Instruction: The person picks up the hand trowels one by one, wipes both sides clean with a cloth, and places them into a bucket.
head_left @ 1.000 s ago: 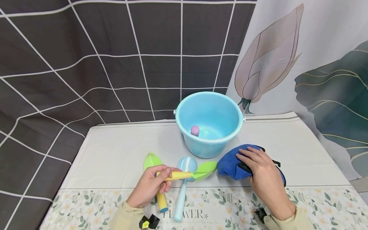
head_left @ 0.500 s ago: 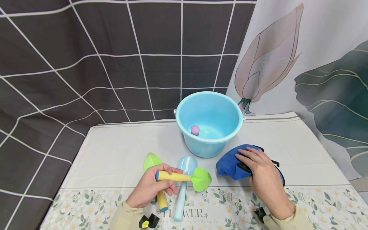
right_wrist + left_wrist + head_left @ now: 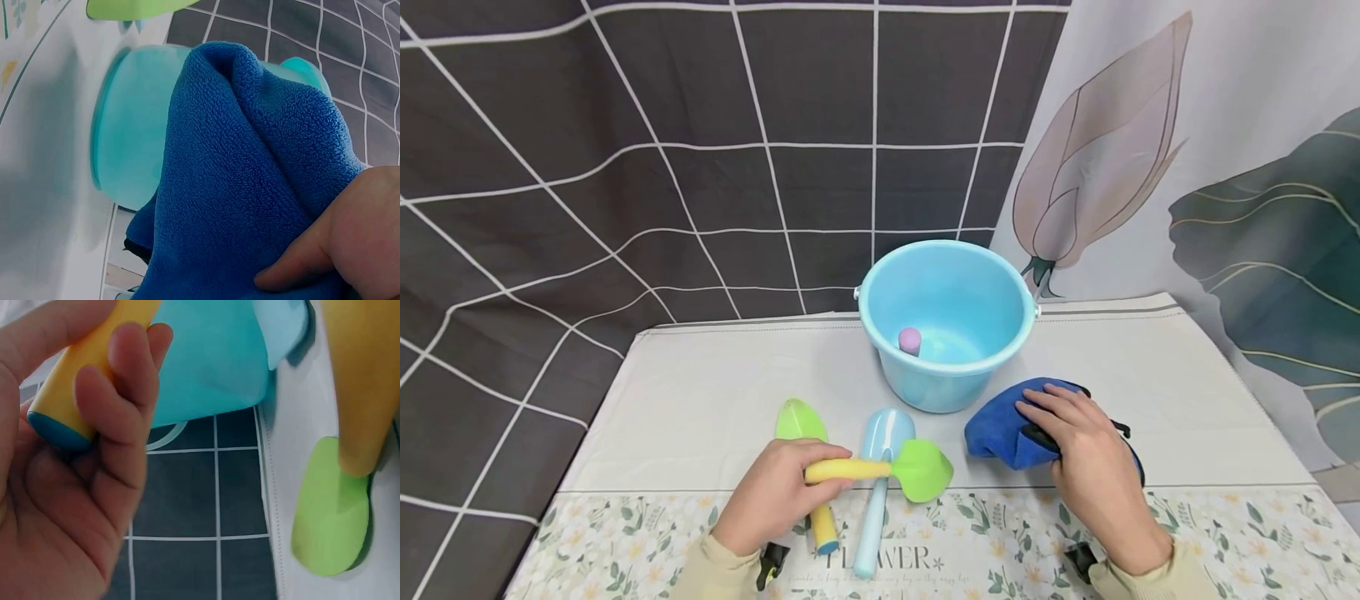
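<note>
**Left hand (image 3: 778,487) clamped on upper trowel (image 3: 859,471), right hand (image 3: 1093,458) gripping blue cloth (image 3: 1003,427); hands well apart**

Far left: dark grid sheet (image 3: 700,100) borders bench (image 3: 685,400); wide bare strip from bench's left edge to lower trowel (image 3: 797,417). Lower trowel's handle runs beneath left hand. Upper trowel lies crosswise above scoop (image 3: 873,517), blade pointing right; contact with scoop, can't tell. Narrow gap, then cloth. Bucket (image 3: 934,387) upright behind scoop, near back edge; cloth just beside its base. Right of right hand, more bare bench up to slanting right edge.

Materials, same order: both trowels have smooth yellow handles with blue end caps, green leaf-shaped blades. Scoop pale blue, glossy, rounded head, straight handle. Bucket light blue, round, thick rim, side pivots; small round-topped purple piece (image 3: 910,340) inside, at left. Cloth fuzzy terry, folded, black trim; right thumb presses into it.
</note>
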Tool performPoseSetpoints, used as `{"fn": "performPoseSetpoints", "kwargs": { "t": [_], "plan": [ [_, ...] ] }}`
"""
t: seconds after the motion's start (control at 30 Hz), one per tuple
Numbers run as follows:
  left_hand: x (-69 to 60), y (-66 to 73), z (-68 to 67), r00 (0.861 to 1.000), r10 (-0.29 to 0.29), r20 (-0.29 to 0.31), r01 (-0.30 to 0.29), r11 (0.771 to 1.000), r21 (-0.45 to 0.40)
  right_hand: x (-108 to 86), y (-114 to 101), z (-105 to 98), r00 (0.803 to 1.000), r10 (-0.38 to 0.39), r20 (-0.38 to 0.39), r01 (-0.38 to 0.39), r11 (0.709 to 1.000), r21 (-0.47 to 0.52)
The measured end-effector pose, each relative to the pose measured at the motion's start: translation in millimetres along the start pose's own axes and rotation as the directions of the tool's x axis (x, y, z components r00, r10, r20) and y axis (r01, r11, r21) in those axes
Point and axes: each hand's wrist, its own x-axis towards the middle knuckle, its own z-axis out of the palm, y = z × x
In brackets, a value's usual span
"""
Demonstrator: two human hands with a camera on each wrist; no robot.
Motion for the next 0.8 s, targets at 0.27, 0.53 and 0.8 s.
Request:
{"fn": "performPoseSetpoints", "kwargs": {
  "t": [0.27,0.53,0.8],
  "plan": [
    [0.5,-5.0,2.1,0.996,0.088,-0.027,-0.088,0.996,0.006,-0.3,-2.1,-1.7,0.995,0.072,-0.064,-0.067,0.995,0.077],
    [0.7,-3.4,5.3,0.996,0.071,-0.056,-0.073,0.997,-0.038,0.9,-6.1,-3.0,0.985,0.06,-0.165,-0.032,0.985,0.167],
    [2.4,-1.6,10.7,0.994,0.078,-0.082,-0.086,0.992,-0.096,0.6,-13.0,-3.0,0.971,0.074,-0.226,-0.017,0.969,0.245]
  ]
}}
